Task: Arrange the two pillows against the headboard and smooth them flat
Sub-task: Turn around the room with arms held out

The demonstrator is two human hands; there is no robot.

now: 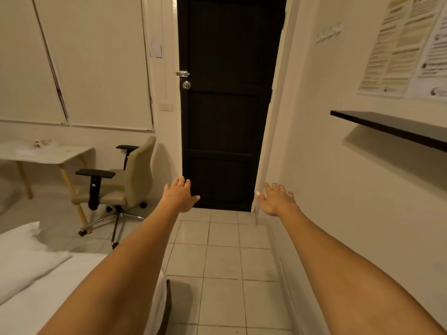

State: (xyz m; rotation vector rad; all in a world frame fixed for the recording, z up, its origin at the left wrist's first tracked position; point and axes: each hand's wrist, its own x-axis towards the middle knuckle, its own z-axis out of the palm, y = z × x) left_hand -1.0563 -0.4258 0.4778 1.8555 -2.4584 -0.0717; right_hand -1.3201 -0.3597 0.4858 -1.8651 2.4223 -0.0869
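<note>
Both my arms stretch straight out over the tiled floor toward a dark door. My left hand (180, 194) is open with fingers spread and holds nothing. My right hand (278, 198) is open too, palm down, empty. At the lower left lies the bed (48, 301) with a white sheet. On it rests one white pillow (26, 264), and a second white pillow (18, 232) shows partly behind it at the left edge. Both hands are far from the pillows. No headboard is in view.
A beige office chair (125, 180) stands by a white desk (48, 153) at the left. The dark closed door (227, 105) is straight ahead. A black wall shelf (391, 128) juts out at the right, with papers (406, 44) on the wall above it. Tiled floor (225, 262) runs between bed and wall.
</note>
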